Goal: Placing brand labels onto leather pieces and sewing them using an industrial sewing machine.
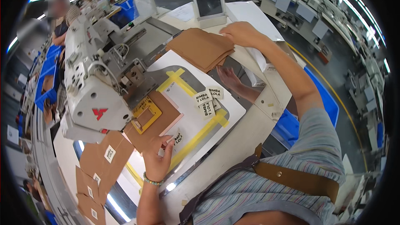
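My left hand [157, 158], with a beaded bracelet at the wrist, has thumb and forefinger pinched together on the edge of a small white label [178, 138] with black print. It is just above a white board [196, 131] bordered with yellow tape. My right hand [241, 34] reaches to the far right corner of a stack of brown panels [200, 49], fingers bent over its edge. Left of the board's middle, a yellow frame [146, 114] lies on a brown panel [171, 112] beneath the sewing machine head [93, 108]. Several loose labels [207, 100] lie overlapping on the board.
Brown panels with labels attached [102, 158] hang over the left front side. A tablet on a stand [208, 2] is at the back. Blue bins [287, 127] sit below the table's right edge. The table's polished metal surface [246, 73] reflects my right arm.
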{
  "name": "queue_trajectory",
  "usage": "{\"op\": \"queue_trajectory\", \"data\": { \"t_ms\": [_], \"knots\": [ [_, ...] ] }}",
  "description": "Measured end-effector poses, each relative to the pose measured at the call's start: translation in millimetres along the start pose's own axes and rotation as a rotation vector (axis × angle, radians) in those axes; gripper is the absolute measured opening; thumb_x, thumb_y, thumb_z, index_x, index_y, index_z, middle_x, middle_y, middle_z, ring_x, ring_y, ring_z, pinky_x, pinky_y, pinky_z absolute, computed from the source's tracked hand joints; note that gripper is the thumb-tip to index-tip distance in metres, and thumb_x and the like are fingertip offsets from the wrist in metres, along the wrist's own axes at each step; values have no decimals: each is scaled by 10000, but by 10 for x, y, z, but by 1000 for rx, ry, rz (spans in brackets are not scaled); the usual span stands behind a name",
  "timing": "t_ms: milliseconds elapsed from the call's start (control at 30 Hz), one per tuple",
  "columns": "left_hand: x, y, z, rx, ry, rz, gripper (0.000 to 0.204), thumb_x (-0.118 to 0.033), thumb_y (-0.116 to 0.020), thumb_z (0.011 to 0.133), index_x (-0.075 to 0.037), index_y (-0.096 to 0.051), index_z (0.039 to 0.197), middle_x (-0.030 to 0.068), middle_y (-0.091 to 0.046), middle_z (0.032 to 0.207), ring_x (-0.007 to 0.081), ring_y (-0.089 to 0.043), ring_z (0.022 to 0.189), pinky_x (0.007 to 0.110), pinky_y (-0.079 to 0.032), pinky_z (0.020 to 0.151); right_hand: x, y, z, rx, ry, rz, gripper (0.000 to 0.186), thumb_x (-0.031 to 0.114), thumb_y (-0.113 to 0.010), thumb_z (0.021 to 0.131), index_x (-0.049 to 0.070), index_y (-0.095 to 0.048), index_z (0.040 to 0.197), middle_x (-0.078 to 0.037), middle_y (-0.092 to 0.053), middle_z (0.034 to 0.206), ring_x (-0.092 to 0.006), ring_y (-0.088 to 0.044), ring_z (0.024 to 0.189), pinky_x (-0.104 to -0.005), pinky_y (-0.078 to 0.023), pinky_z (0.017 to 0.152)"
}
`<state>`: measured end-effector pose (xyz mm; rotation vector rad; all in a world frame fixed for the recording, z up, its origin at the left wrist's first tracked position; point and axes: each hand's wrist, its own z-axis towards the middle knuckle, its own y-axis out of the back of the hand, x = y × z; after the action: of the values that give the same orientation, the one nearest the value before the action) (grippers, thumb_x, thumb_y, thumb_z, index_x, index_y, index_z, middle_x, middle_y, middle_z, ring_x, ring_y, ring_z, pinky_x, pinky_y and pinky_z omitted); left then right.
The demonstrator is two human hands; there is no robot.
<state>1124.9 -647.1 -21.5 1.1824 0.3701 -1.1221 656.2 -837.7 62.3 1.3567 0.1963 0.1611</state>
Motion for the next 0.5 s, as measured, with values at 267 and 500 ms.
{"op": "queue_trajectory", "data": {
  "t_ms": [267,500],
  "knots": [
    [-61,-18,14,6,29,-76,145,-40,-772,924,-19,-768,1068,114,-677,817,200,-646,708,311,-531,655,1267,315,-923,294,345,428,306,281,-650,1014,85,-778,1211,-141,-771,1106,-335,-710,1055,-438,-549,915],
    [-51,5,43,-2,12,-75,141,-72,-777,940,-33,-782,1075,80,-709,817,153,-636,730,301,-499,670,2315,24,-727,117,620,645,353,332,-616,1051,89,-745,1270,-127,-733,1162,-328,-691,1076,-422,-544,928]
  ]
}}
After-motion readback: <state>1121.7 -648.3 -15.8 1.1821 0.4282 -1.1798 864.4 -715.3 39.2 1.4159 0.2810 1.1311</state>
